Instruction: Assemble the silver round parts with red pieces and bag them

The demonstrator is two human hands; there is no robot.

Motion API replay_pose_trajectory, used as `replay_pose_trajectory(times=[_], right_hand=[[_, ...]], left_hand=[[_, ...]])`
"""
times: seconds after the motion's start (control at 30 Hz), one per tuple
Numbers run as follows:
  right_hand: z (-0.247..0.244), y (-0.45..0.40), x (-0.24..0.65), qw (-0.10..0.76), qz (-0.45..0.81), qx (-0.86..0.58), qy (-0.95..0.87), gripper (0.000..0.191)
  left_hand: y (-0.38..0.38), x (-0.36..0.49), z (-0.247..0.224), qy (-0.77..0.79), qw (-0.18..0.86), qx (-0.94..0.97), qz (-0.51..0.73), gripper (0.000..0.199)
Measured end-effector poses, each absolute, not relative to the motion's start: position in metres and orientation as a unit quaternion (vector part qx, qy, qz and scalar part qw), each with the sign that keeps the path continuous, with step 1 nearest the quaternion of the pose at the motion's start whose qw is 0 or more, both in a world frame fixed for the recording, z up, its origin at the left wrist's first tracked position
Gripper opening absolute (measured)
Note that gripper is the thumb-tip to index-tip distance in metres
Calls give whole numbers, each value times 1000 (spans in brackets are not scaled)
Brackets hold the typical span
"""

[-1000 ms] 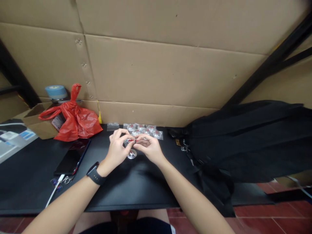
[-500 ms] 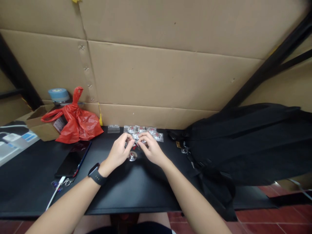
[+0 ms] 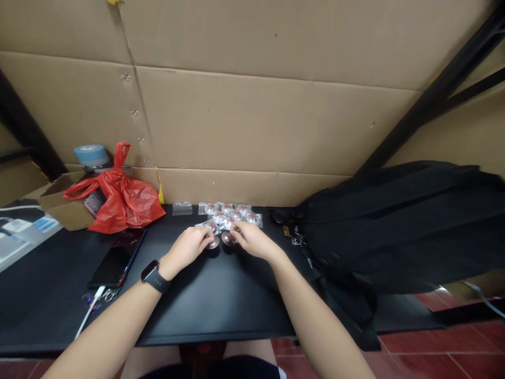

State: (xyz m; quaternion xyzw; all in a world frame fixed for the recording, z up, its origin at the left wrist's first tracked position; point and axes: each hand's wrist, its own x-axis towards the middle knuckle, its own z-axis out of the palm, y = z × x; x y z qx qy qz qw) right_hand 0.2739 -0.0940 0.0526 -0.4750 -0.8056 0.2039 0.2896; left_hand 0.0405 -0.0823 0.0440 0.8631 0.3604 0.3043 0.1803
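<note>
My left hand (image 3: 190, 246), with a black watch on its wrist, pinches a round silvery metal disc (image 3: 213, 242) near the middle of the black table (image 3: 213, 310). Close to its right, my right hand (image 3: 252, 239) has its fingers closed on a second silvery disc (image 3: 228, 238) with a bit of red on it. The two discs are apart. Just behind both hands lie several similar discs in clear plastic bags (image 3: 242, 209), marked with red. A flat clear bag (image 3: 182, 208) lies to their left.
On the left are a red plastic bag (image 3: 130, 202), a cardboard box (image 3: 65, 210), a blue-lidded container (image 3: 91, 156), a phone (image 3: 118, 258) with a white cable, and a power strip (image 3: 23, 242). A black backpack (image 3: 406, 231) covers the right side. Cardboard walls the back.
My hands were together over the bagged discs; they have moved apart and slightly nearer me. Each now holds a disc. The disc that lay beneath them is now at my left fingertips.
</note>
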Motion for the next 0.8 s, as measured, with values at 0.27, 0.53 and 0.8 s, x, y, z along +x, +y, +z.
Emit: replay_pose_trajectory(times=[0.27, 0.53, 0.8], right_hand=[[42, -97, 244, 467, 469, -402, -633, 35], [46, -104, 230, 493, 611, -330, -524, 37], [36, -97, 233, 497, 618, -321, -518, 44]], left_hand=[[-85, 44, 54, 396, 244, 779, 421, 22], [-84, 47, 46, 395, 322, 734, 449, 23], [-80, 49, 37, 363, 364, 734, 443, 29]])
